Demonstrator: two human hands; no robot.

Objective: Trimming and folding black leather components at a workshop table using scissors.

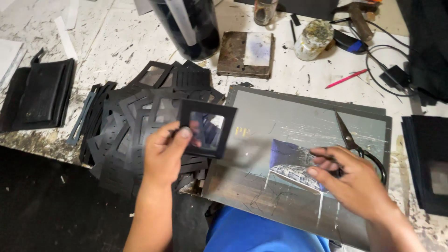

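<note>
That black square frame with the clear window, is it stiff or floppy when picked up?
The black frame probably is fairly stiff: the left hand pinches one edge and it stays flat. It looks thin, so likely light. Its shiny window may be slippery and crease easily.

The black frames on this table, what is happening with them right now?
A person sits at a paint-stained table. The left hand holds up one black frame with a clear window, pinched at its lower left corner, above a loose pile of frames. The right hand rests on a glossy printed board, its fingers beside the handles of black scissors lying there. A red pencil and a jar lie further back.
</note>
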